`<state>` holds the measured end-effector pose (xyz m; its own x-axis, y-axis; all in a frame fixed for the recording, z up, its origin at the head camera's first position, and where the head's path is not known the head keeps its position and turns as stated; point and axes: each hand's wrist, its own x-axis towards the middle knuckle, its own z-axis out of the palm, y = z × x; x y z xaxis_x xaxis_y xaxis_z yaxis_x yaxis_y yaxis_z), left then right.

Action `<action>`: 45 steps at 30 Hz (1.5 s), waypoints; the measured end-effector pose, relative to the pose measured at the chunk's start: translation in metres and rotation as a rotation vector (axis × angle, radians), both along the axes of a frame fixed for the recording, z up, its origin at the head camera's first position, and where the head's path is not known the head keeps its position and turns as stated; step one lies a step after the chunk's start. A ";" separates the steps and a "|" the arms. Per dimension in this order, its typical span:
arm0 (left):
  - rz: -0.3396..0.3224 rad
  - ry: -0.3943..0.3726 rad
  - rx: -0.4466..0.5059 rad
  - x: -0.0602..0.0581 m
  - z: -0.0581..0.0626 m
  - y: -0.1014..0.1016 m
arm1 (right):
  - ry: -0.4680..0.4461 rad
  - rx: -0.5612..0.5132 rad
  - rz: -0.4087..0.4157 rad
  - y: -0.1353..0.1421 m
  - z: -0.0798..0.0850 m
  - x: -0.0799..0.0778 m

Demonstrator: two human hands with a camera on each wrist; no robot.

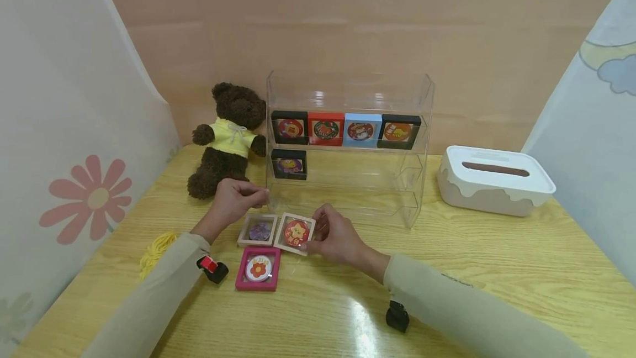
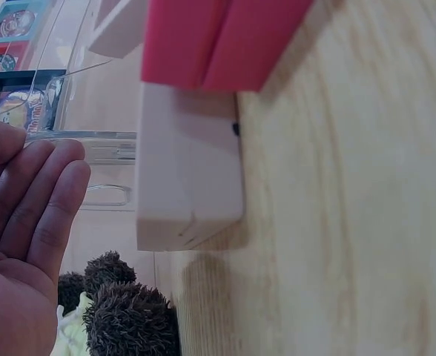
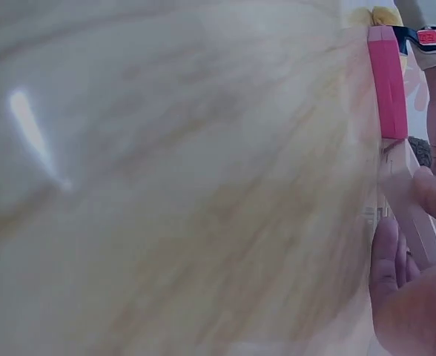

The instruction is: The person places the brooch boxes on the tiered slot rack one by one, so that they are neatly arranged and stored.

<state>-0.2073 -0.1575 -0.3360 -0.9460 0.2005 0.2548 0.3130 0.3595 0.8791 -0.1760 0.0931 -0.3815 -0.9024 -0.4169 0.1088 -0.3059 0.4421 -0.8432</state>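
My right hand point(image 1: 339, 238) grips the right side of a pale-framed display case point(image 1: 282, 242), which holds a round red badge with a yellow star. The right wrist view shows the thumb on one face of that case point(image 3: 407, 194) and fingers behind it. At the lower left edge of a clear acrylic display rack point(image 1: 414, 203), my left hand point(image 1: 232, 203) pinches the rack's edge between thumb and forefinger, other fingers extended. Another pale case point(image 1: 242, 236) with a purple item lies just left of the held one. In front lies a magenta case point(image 1: 257, 286) with a red-flower badge.
Several framed badges, such as a red case point(image 1: 326, 130), line the rack's upper shelf; a black case point(image 1: 289, 164) sits one shelf lower. A brown teddy bear point(image 1: 233, 137) in yellow stands left, yellow cord point(image 1: 158, 250) nearer. A tissue box point(image 1: 489, 192) stands right.
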 end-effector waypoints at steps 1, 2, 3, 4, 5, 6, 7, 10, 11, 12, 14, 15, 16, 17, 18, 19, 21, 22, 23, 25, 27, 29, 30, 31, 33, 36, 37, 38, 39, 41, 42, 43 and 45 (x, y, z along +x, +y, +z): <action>0.001 0.002 -0.003 0.000 0.000 0.000 | 0.010 -0.016 0.000 0.002 0.000 0.000; 0.001 0.002 -0.005 0.000 0.000 0.000 | 0.024 -0.033 -0.001 0.003 0.000 0.000; 0.001 0.004 -0.008 0.000 0.000 0.000 | 0.042 -0.047 -0.002 0.005 0.000 -0.001; 0.001 0.005 -0.011 0.000 0.001 0.001 | 0.054 -0.061 -0.004 0.007 0.001 -0.001; -0.001 0.007 -0.011 0.000 0.001 0.001 | 0.069 -0.073 -0.004 0.008 0.001 -0.002; -0.002 0.008 -0.012 0.000 0.001 0.001 | 0.079 -0.083 -0.007 0.010 0.001 -0.003; -0.004 0.008 -0.012 0.000 0.001 0.001 | 0.084 -0.095 -0.010 0.011 0.002 -0.003; -0.006 0.013 -0.016 0.001 0.001 0.001 | 0.082 -0.130 -0.007 0.014 0.004 -0.004; -0.006 0.015 -0.016 0.001 0.002 0.000 | 0.085 -0.137 -0.004 0.015 0.005 -0.004; -0.006 0.015 -0.016 0.001 0.002 0.000 | 0.083 -0.142 0.000 0.016 0.005 -0.004; -0.004 0.017 -0.019 0.001 0.001 0.000 | 0.095 -0.142 0.013 0.018 0.007 -0.002; -0.003 0.015 -0.020 0.001 0.001 0.001 | 0.100 -0.141 0.018 0.018 0.008 -0.002; -0.002 0.015 -0.019 0.001 0.001 0.001 | 0.106 -0.142 0.025 0.019 0.009 0.000; 0.000 0.017 -0.021 0.001 0.001 0.001 | 0.110 -0.142 0.030 0.019 0.010 0.001; 0.001 0.018 -0.022 0.001 0.001 0.001 | 0.112 -0.144 0.038 0.020 0.011 0.002; 0.002 0.019 -0.022 0.001 0.001 0.001 | 0.119 -0.145 0.045 0.020 0.012 0.003; 0.001 0.022 -0.021 0.001 0.001 0.001 | 0.127 -0.141 0.056 0.021 0.014 0.005; 0.000 0.024 -0.019 0.001 0.001 0.001 | 0.138 -0.132 0.059 0.022 0.014 0.006; -0.001 0.024 -0.017 0.001 0.002 0.001 | 0.152 -0.119 0.060 0.023 0.014 0.006; -0.004 0.020 -0.013 0.001 0.002 0.001 | 0.181 -0.098 0.060 0.026 0.017 0.007; -0.006 0.016 -0.007 0.001 0.002 0.001 | 0.203 -0.080 0.061 0.029 0.019 0.007; -0.008 0.013 -0.002 0.001 0.001 0.001 | 0.222 -0.070 0.062 0.033 0.023 0.007; -0.008 0.013 0.001 0.001 0.001 0.001 | 0.226 -0.069 0.063 0.035 0.025 0.007; -0.009 0.013 0.002 0.001 0.001 0.001 | 0.231 -0.067 0.063 0.037 0.027 0.006; -0.011 0.019 0.002 0.001 0.002 0.001 | 0.231 -0.066 0.063 0.040 0.031 0.004; -0.010 0.025 -0.001 0.001 0.002 0.001 | 0.245 -0.058 0.057 0.045 0.037 -0.001; -0.010 0.026 -0.003 0.001 0.003 0.000 | 0.252 -0.052 0.053 0.046 0.038 -0.002; -0.010 0.025 -0.004 0.001 0.003 0.000 | 0.259 -0.046 0.050 0.047 0.040 -0.004; -0.009 0.023 -0.006 0.001 0.003 0.000 | 0.266 -0.040 0.045 0.048 0.041 -0.005; -0.009 0.019 -0.008 0.001 0.003 0.001 | 0.277 -0.027 0.039 0.050 0.043 -0.007; -0.010 0.017 -0.010 0.001 0.004 0.001 | 0.283 -0.022 0.036 0.051 0.044 -0.008; -0.010 0.014 -0.012 0.002 0.004 0.001 | 0.285 -0.017 0.031 0.051 0.045 -0.009; -0.011 0.008 -0.016 0.002 0.004 0.000 | 0.291 -0.011 0.025 0.053 0.048 -0.011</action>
<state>-0.2056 -0.1570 -0.3322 -0.9415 0.2154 0.2592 0.3243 0.3699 0.8706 -0.1866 0.1458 -0.3335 -0.8222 -0.4359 0.3661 -0.5462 0.4231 -0.7229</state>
